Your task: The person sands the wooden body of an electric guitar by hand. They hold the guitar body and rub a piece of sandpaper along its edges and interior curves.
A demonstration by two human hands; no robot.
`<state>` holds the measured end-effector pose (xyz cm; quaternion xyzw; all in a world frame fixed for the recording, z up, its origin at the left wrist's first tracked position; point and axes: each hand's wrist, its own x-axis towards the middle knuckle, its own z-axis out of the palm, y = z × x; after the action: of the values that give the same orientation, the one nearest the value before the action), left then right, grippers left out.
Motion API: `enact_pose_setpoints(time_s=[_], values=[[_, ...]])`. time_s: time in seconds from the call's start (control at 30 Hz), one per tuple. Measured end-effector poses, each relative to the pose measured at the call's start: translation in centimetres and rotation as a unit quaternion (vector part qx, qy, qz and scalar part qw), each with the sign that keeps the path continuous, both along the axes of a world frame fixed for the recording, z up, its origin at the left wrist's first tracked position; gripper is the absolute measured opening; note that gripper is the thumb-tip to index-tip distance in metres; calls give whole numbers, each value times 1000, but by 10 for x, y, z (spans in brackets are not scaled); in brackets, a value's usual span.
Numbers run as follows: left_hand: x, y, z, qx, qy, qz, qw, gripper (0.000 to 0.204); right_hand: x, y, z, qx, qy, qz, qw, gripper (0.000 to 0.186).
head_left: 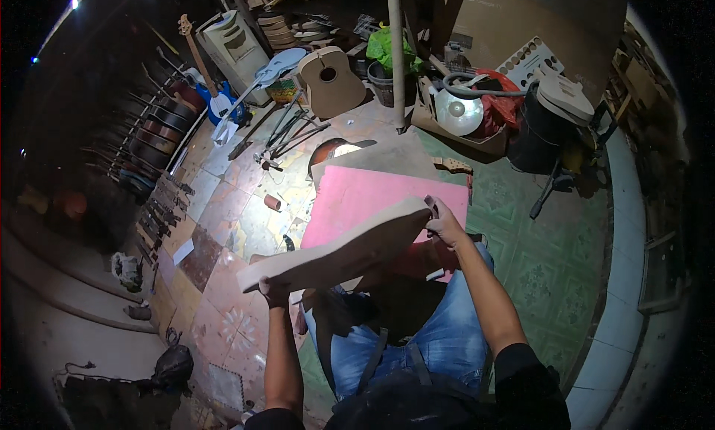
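Between my hands a bare wooden guitar body (350,244) is held up, tilted, its pale curved edge facing away and its flat face in shadow. My left hand (274,291) is closed round its lower left end, and the body hides part of the fingers. At the higher right end, my right hand (445,225) grips the rim. Below and beyond the body lies a pink board (365,195), partly covered by it, in front of my knees.
A sunburst guitar body (328,153) lies by a grey board (387,156). A guitar neck (452,165) is to the right. Farther back stand an acoustic guitar body (331,91), a post (395,58) and a black bin (532,136). Racked guitars (153,136) line the left.
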<state>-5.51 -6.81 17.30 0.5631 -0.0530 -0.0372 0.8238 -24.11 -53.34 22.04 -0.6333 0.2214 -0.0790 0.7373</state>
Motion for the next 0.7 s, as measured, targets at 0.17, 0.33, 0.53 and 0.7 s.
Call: enact_pose_setpoints(time_s=[0.17,0.33,0.53,0.7], values=[[-10,-55,65,-3,-89,17,996,70,-6,5,20,34,-73,-104,991,67],[-27,-112,89,-51,8,74,996,67,-4,-27,24,-60,-113,-141,982,64],[-16,-119,107,-80,48,54,994,68,3,-36,18,-60,-142,-139,978,65],[3,-118,81,-93,124,12,988,64,12,-43,10,-110,-138,-125,976,67]])
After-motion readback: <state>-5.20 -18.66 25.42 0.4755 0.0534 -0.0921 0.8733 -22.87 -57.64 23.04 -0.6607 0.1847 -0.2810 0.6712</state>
